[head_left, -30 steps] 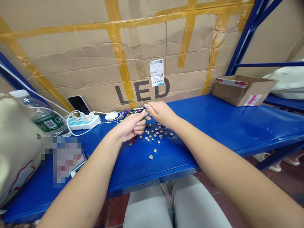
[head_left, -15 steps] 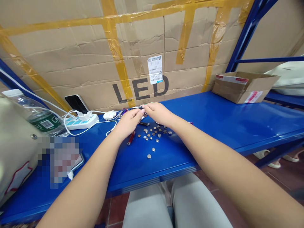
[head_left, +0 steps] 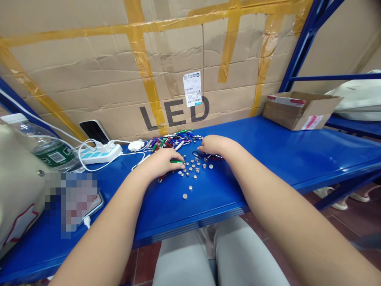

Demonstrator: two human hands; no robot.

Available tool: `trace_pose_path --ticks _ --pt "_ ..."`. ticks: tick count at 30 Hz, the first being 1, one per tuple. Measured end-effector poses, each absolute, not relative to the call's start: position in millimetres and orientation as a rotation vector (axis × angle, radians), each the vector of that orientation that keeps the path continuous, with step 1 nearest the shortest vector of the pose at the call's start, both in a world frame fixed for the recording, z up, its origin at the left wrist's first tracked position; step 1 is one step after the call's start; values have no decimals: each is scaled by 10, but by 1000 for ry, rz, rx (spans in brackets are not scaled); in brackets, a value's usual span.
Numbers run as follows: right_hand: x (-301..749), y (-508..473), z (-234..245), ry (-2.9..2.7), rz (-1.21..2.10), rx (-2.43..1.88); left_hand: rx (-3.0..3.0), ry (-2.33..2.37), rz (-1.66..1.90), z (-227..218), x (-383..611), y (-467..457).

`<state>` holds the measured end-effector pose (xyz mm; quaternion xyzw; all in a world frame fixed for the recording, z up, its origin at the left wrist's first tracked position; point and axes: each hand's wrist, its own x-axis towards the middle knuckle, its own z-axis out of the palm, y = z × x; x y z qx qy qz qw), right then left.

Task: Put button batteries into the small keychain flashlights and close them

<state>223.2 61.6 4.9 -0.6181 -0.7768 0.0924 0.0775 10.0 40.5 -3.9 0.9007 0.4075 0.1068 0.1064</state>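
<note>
My left hand (head_left: 165,161) is low over the blue tabletop, its thumb and fingers closed round a slim green metal tube (head_left: 176,161). Small round silver discs, like button cells (head_left: 190,187), lie scattered beside its fingertips and towards the front edge. To the right, my right hand (head_left: 212,145) has its fingers bent down together; whatever they pinch is hidden. A black carabiner clip (head_left: 195,154) is right at those fingertips. Behind both hands lies a pile of coloured metal tubes with clips (head_left: 171,140). A red tube (head_left: 161,178) shows partly under my left hand.
A white power strip (head_left: 102,154) with cables, a phone (head_left: 94,132) and a large bottle (head_left: 52,147) stand at the left, near a beige bag (head_left: 20,190). An open cardboard box (head_left: 297,111) sits back right. A big carton (head_left: 113,75) walls the rear.
My hands were together over the pile and have moved apart. The left came nearer with a green tube showing in it; the right shifted right, uncovering the pile.
</note>
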Motion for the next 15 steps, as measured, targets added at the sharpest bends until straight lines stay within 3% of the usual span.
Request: trace_pose_path --ticks 8,15 --pt "2128 449 197 -2575 301 -2083 2619 1257 129 35 123 331" --pt "2216 616 88 -2227 202 -2080 2679 1420 218 85 97 358"
